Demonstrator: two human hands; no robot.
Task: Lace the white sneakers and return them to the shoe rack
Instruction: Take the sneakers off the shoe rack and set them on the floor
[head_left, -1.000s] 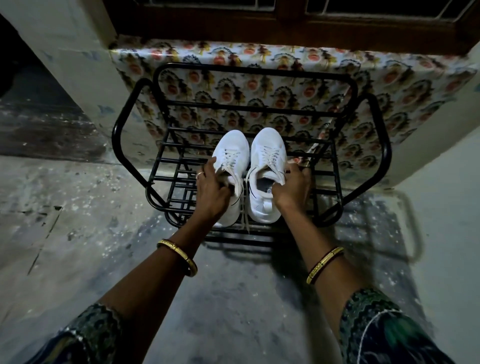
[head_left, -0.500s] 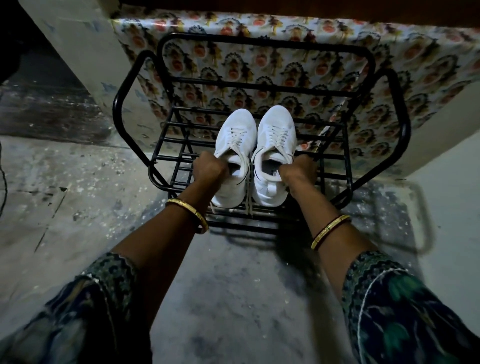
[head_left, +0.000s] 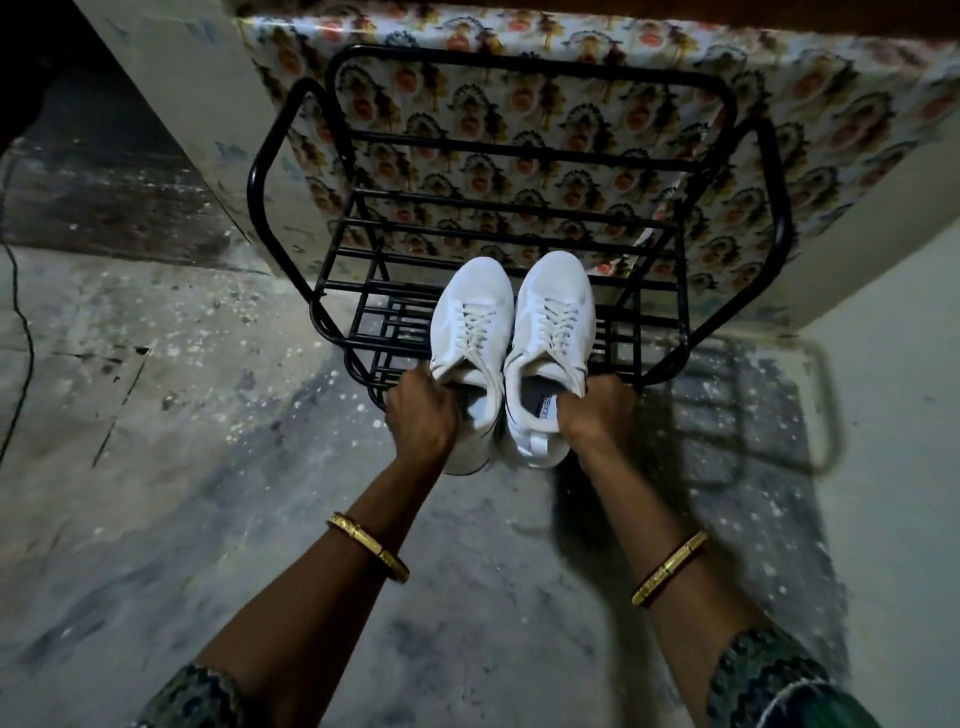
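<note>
Two white sneakers, both laced, are side by side with toes pointing away from me. My left hand (head_left: 423, 413) grips the collar of the left sneaker (head_left: 470, 325). My right hand (head_left: 597, 413) grips the collar of the right sneaker (head_left: 553, 317). Their toes lie over the front bars of the black metal shoe rack (head_left: 519, 150), while their heels hang out past its front edge, above the floor. Whether the soles touch the bars is unclear.
The rack stands against a wall covered in patterned paper (head_left: 805, 119). A pale wall (head_left: 883, 218) closes the right side. The speckled concrete floor (head_left: 208, 467) spreads to the left and near me. A thin dark cable (head_left: 21, 332) runs down the far left.
Both hands have drawn the sneakers toward me, so the heels now stick out beyond the rack's front edge. The view has tipped further down and moved closer.
</note>
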